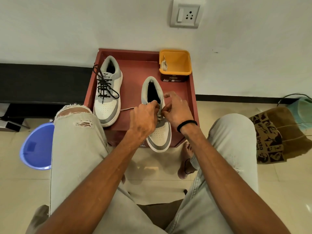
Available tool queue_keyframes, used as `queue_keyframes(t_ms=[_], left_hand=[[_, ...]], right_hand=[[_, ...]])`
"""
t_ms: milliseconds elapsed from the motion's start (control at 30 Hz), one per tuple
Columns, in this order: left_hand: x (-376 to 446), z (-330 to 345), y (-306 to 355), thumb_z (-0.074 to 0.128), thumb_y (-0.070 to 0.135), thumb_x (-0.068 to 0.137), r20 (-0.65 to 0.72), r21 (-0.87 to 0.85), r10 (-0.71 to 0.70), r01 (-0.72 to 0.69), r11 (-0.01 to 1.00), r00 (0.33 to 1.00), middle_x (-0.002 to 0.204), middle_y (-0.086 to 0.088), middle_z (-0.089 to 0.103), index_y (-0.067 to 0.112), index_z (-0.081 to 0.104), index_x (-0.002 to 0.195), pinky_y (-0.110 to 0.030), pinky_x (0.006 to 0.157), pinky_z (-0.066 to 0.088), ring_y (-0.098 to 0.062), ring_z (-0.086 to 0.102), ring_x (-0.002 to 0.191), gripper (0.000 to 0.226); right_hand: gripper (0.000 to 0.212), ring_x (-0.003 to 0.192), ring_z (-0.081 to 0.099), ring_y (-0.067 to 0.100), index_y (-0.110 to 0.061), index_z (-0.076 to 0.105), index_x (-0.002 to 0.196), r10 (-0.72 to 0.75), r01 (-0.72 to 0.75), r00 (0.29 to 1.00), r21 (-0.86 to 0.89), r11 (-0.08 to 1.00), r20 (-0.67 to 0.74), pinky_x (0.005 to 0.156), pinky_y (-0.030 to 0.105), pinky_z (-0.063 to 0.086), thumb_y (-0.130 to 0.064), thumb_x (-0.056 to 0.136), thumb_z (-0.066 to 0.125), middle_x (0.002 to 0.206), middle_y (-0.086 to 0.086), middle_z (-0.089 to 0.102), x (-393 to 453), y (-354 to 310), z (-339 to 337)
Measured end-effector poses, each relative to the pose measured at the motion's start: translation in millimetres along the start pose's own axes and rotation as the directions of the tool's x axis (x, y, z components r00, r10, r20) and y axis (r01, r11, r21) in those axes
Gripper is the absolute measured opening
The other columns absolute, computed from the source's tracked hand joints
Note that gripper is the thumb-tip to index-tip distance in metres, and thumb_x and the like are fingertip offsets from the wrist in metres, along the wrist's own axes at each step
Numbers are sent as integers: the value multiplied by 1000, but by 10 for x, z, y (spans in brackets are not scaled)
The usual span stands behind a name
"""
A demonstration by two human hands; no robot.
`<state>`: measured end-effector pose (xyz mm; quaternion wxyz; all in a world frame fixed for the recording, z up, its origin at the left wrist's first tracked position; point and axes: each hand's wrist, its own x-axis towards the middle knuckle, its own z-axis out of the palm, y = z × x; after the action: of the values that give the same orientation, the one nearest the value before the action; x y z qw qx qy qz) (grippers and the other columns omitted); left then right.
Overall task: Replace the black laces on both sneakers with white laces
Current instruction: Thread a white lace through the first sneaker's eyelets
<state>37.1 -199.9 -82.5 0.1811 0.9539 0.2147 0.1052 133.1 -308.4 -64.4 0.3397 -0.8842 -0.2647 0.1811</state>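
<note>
Both hands pinch a white lace at the eyelets of the near grey-and-white sneaker [158, 132] on the red desk [135, 68]: left hand [143, 119], right hand [177, 110]. The lace may slip out or skip an eyelet. The far-left sneaker [108, 92] keeps its black laces [104, 85].

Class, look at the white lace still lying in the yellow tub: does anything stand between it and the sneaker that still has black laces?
Nothing visible does. The white lace lies in the open yellow tub; bare red tabletop separates it from the black-laced sneaker.
</note>
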Motion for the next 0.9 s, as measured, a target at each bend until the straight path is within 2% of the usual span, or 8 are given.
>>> queue_keyframes(t_ms=[67, 233, 467, 567, 733, 900], left_hand=[[-7, 19, 18, 57, 27, 101, 3, -24, -17, 17, 1000, 1000, 97, -12, 73, 19, 60, 118, -41, 66, 51, -38, 70, 84, 19], [4, 31, 17, 57, 28, 101, 52, -124, -79, 85, 989, 995, 107, -10, 75, 21, 65, 125, -47, 77, 55, -37, 70, 96, 26], [40, 68, -52, 59, 27, 99, 97, -197, -103, 121, 973, 990, 104, -5, 77, 24, 70, 119, -41, 78, 56, -33, 72, 94, 23], [54, 66, -85, 60, 28, 99, 113, -216, -97, 120, 969, 989, 106, -2, 77, 25, 71, 118, -40, 80, 56, -31, 72, 95, 23], [70, 46, -124, 64, 36, 99, 134, -181, -69, 93, 979, 989, 107, -3, 78, 27, 73, 118, -41, 81, 58, -29, 73, 94, 23], [83, 15, -171, 67, 43, 97, 117, -170, -57, 77, 982, 991, 108, -5, 78, 28, 74, 119, -42, 80, 61, -28, 74, 95, 28]], right_hand=[[57, 73, 69, 6, -27, 55, 128, -1, 1, 1000, 0, 1000, -2, 73, 30, 61, 0, 83, 77, 77, -8, 70, 1, 20, 7], [53, 71, 69, 8, -24, 55, 126, -10, 10, 1000, 12, 1000, -9, 72, 30, 61, 1, 83, 75, 76, -6, 70, 8, 44, 9], [48, 70, 66, 4, -21, 59, 120, -16, 17, 999, 23, 1000, -38, 66, 18, 54, 4, 82, 75, 76, -7, 68, 12, 24, 14], [47, 69, 62, 4, -19, 58, 117, -10, 11, 999, 37, 999, -38, 60, 13, 46, 6, 80, 73, 77, -5, 66, 4, -7, 8], [49, 70, 60, 8, -18, 54, 115, 48, -41, 997, 103, 994, -62, 62, 22, 49, 9, 75, 65, 78, -2, 63, 10, -66, -9], [41, 75, 61, 8, -18, 53, 115, 48, -32, 991, 133, 991, -121, 67, 24, 52, 6, 82, 59, 82, -6, 62, 44, -61, -56]])
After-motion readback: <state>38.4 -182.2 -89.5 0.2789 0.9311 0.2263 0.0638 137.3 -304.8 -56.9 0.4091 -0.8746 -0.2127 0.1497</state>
